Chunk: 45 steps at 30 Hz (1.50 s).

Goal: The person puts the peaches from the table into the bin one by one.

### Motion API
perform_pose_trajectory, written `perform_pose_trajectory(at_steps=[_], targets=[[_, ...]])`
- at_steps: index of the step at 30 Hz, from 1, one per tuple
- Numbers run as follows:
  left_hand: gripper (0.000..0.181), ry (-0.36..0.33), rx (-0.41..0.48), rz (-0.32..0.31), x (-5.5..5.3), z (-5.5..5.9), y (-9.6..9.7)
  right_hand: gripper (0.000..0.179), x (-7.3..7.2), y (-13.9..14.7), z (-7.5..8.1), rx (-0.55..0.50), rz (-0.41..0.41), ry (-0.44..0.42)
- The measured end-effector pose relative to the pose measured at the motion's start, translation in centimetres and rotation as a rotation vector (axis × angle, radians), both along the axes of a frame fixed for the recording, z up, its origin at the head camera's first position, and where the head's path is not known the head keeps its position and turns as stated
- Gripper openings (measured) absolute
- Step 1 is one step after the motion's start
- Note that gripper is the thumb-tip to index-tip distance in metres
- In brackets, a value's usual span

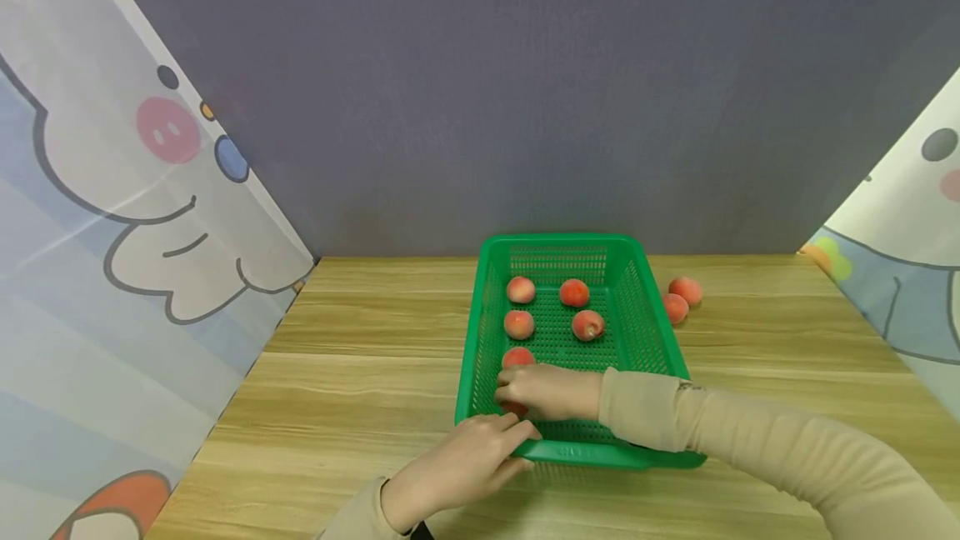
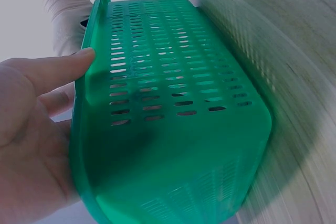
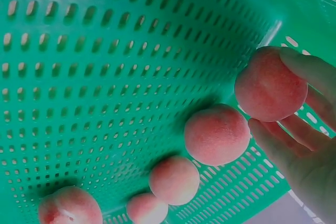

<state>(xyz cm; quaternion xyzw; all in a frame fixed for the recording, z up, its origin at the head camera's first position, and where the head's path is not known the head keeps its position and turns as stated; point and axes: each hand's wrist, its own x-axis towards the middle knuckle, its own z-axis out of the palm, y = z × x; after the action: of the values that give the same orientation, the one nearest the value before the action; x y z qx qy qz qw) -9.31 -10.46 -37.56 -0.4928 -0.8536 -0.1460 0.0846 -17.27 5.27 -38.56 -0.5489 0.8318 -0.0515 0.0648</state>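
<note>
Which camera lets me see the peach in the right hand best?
The right wrist view. The peach looks big and nearly whole there, with the fingers of the right hand holding it. The head view shows just a small bit under that hand. In the left wrist view, I can't make it out through the basket.

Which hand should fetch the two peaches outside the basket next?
Probably the right hand, once it releases its peach: the two loose peaches lie on its side of the green basket, while the left hand holds the near rim.
</note>
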Motion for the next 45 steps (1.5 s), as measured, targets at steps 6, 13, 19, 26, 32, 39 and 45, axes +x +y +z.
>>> perform_pose_trajectory(at_steps=[6,13,19,26,32,39,45], targets=[[0.024,0.0,-0.007,0.0,0.01,0.05,-0.02,0.005,-0.01,-0.28,-0.17,0.018,0.025,0.032],[0.023,0.011,-0.013,0.006,0.03,0.04,-0.03,0.003,-0.01,-0.53,-0.39,0.037,0.021,0.039],[0.023,-0.002,-0.013,0.009,0.05,0.06,-0.04,0.004,-0.08,-0.74,-0.58,0.048,0.023,0.043],[0.023,0.003,-0.009,0.009,0.05,0.04,-0.03,0.003,-0.09,-0.86,-0.64,0.063,0.028,0.051],[0.023,0.008,-0.003,0.002,0.03,0.1,0.03,0.004,-0.05,-0.89,-0.62,0.066,0.017,0.047],[0.023,-0.005,-0.003,0.002,0.08,0.19,0.0,0.005,0.01,-0.88,-0.56,0.067,0.009,0.044],[0.023,-0.006,-0.002,0.003,0.06,0.18,0.01,0.003,0.0,-0.76,-0.5,0.067,0.007,0.053]])
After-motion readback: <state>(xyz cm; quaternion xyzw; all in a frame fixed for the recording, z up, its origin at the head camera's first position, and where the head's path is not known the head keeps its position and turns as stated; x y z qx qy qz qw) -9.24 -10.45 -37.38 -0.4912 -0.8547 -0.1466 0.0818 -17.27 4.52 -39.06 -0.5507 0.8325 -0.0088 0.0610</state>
